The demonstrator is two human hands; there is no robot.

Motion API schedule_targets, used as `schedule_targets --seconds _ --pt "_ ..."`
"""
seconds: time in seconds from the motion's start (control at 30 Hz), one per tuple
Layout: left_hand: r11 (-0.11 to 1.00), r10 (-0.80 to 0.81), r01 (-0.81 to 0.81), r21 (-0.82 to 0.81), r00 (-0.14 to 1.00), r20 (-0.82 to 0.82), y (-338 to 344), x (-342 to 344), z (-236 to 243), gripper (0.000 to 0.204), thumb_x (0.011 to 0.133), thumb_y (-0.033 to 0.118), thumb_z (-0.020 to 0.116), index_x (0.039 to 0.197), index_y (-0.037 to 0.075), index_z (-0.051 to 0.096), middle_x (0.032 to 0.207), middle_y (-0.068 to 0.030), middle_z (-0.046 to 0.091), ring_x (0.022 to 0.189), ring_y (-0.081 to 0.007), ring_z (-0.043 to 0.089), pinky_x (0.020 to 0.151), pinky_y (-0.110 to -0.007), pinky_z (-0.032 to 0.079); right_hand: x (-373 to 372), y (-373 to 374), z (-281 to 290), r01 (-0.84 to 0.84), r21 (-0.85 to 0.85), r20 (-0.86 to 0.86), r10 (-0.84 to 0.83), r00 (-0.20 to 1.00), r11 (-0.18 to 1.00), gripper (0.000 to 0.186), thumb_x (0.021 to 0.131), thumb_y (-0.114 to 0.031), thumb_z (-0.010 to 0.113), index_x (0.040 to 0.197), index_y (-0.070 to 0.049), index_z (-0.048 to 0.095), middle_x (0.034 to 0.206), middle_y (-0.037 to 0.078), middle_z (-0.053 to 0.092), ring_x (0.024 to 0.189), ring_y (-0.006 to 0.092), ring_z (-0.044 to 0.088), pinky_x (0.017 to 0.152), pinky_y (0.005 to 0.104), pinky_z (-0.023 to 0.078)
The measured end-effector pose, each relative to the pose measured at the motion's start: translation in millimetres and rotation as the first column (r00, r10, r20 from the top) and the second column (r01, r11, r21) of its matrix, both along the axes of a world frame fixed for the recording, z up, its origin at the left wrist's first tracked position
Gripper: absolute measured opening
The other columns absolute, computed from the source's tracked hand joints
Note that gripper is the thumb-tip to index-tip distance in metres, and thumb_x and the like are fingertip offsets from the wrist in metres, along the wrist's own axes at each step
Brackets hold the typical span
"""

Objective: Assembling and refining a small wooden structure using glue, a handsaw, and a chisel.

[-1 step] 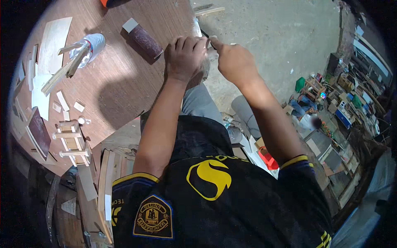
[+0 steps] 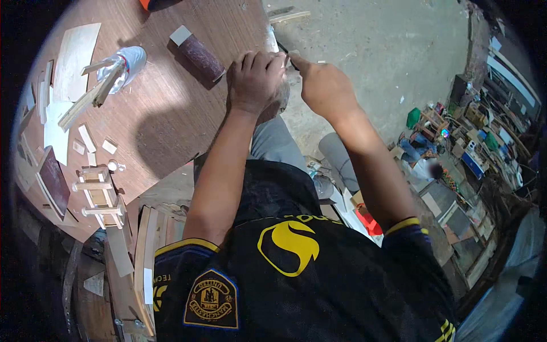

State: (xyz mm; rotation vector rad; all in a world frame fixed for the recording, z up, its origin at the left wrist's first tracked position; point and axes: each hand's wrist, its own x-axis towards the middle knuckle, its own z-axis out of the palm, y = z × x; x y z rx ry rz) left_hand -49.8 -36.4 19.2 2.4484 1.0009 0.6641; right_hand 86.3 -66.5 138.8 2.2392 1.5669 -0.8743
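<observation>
Head view: both hands meet at the upper centre of the frame, right at the far edge of the round wooden counter (image 2: 165, 125). The left hand (image 2: 253, 80) lies knuckles-up with its fingers (image 2: 268, 60) curled down over something at the counter's rim; what it presses on is hidden under the palm, so I cannot tell its shape. The right hand (image 2: 325, 85) sits just beside it, to the right, off the counter and over the concrete floor (image 2: 376, 40). Its fingers are pinched around a small dark tool (image 2: 288, 57), perhaps a blade or a pencil, too small to name. The tool's tip points left, toward the left hand's fingertips, and the two are touching or nearly so. The tool's long axis runs roughly left to right, along the counter's edge.

The right hand is the one on the tool; the left only holds down.

To the left of the hands lies a dark sanding block (image 2: 199, 54), slanting from upper left to lower right. Further left a plastic bottle (image 2: 125, 62) holds wooden sticks. A small wooden frame model (image 2: 99, 194) stands at the lower left.
</observation>
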Motion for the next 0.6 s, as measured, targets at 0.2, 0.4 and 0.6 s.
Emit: schedule_targets --seconds 0.2,0.4,0.6 --pt "0.999 0.003 -0.004 -0.048 1.0 -0.027 0.6 -5.8 0.3 0.035 0.079 0.032 0.074 0.109 0.017 0.066 0.095 -0.0052 0.057 0.092 -0.0266 0.056 0.084 -0.041 0.041 2.2 -0.1 8.5 0.063 -0.062 -0.063 -0.067 0.996 0.996 0.053 0.085 -0.003 0.047 0.135 -0.018 0.057 0.095 0.025 0.069 0.089 0.043 0.067 0.078 0.052 0.053" --pt "0.984 -0.021 0.012 -0.175 0.998 -0.053 9.8 -1.8 14.8 0.021 0.087 0.027 0.066 0.103 0.013 0.065 0.103 -0.0087 0.057 0.099 -0.0304 0.054 0.094 -0.046 0.038 -9.1 -7.0 12.4 0.158 -0.077 -0.048 -0.162 0.986 0.984 0.055 0.085 -0.003 0.048 0.137 -0.017 0.055 0.095 0.024 0.069 0.09 0.0416 0.068 0.078 0.0512 0.054" --pt "0.886 0.462 -0.46 -0.052 0.886 0.038 25.2 43.0 0.6 0.017 0.092 0.021 0.058 0.106 0.012 0.061 0.116 -0.0109 0.055 0.116 -0.0365 0.048 0.098 -0.055 0.036 -12.9 -4.3 2.0 0.162 -0.057 -0.067 -0.165 0.984 0.985 0.057 0.085 -0.005 0.047 0.141 -0.016 0.05 0.09 0.024 0.07 0.083 0.0418 0.068 0.073 0.0518 0.054"
